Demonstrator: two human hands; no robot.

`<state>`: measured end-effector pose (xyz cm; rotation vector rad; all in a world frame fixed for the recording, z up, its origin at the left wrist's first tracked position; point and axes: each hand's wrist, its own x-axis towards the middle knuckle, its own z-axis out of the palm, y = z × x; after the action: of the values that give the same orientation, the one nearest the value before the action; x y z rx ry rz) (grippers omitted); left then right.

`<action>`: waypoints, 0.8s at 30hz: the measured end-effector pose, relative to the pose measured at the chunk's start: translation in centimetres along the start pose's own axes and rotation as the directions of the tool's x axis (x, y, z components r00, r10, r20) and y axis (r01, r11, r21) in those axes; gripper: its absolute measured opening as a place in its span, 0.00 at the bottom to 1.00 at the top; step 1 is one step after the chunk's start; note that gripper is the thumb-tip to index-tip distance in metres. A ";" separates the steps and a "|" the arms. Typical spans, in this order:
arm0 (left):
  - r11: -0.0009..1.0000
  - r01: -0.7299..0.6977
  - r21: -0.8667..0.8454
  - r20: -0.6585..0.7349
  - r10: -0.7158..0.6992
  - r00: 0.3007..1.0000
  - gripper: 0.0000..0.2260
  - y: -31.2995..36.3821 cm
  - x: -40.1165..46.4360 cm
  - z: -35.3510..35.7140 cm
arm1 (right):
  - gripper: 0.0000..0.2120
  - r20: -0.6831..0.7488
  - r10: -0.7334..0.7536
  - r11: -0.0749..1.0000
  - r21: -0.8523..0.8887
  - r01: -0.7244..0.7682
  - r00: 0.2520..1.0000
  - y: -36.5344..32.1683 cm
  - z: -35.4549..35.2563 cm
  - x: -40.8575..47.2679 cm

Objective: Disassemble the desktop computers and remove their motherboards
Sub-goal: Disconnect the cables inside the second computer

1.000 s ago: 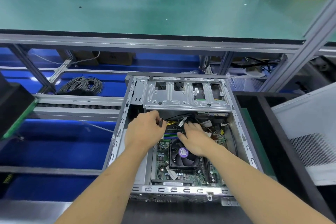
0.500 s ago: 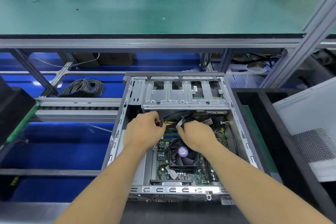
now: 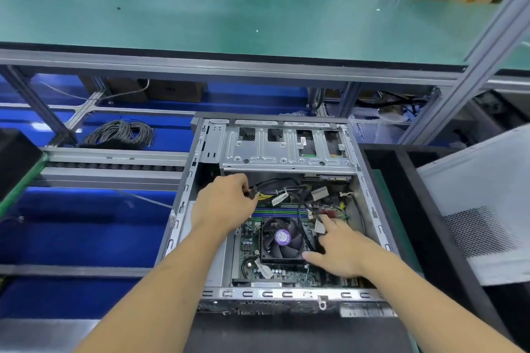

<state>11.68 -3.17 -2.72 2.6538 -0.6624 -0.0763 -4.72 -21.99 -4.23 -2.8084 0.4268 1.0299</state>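
Observation:
An open desktop case (image 3: 183,203) lies in front of me with its side panel off. Inside sits the green motherboard (image 3: 249,238) with a black cooler fan (image 3: 282,238) at its middle. My left hand (image 3: 220,203) grips a black power connector (image 3: 253,193) with yellow and black wires, held above the board's upper left. My right hand (image 3: 341,249) lies to the right of the fan, index finger stretched toward a red part (image 3: 328,212), thumb at the fan's lower right corner. Black cables (image 3: 301,209) loop across the board between my hands.
A silver drive cage (image 3: 286,149) covers the case's far end. A black bin (image 3: 407,180) stands right of the case, with a white perforated panel (image 3: 481,203) beyond it. A coil of grey cable (image 3: 120,133) lies on the blue surface at left. A green shelf (image 3: 229,17) runs overhead.
My left hand has pulled the connector clear and lifted it up and left. My right hand left the cable bundle and moved down and right, beside the fan, fingers spreading.

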 end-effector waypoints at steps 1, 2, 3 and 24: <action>1.000 -0.002 0.000 0.001 0.002 1.000 0.08 0.0 0.0 0.0 | 0.37 0.033 -0.008 1.000 -0.012 0.008 0.999 0.2 0.0 -0.5; 1.000 -0.005 0.001 0.001 0.005 1.000 0.08 0.0 0.0 0.1 | 0.35 0.062 -0.014 1.000 -0.020 0.015 0.998 0.2 -0.2 -0.9; 1.000 -0.007 0.004 0.001 0.007 1.000 0.08 0.0 0.1 0.2 | 0.31 0.081 -0.022 1.000 -0.021 0.023 0.996 0.1 -0.4 -1.3; 0.998 -0.051 0.033 0.021 0.050 0.999 0.06 0.0 0.0 0.1 | 0.08 -0.294 0.366 0.901 0.348 -0.258 0.883 0.8 -2.8 5.5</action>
<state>11.66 -3.17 -2.79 2.6694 -0.7433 -0.0787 0.77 -24.54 -5.72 -2.6878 1.0194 0.4347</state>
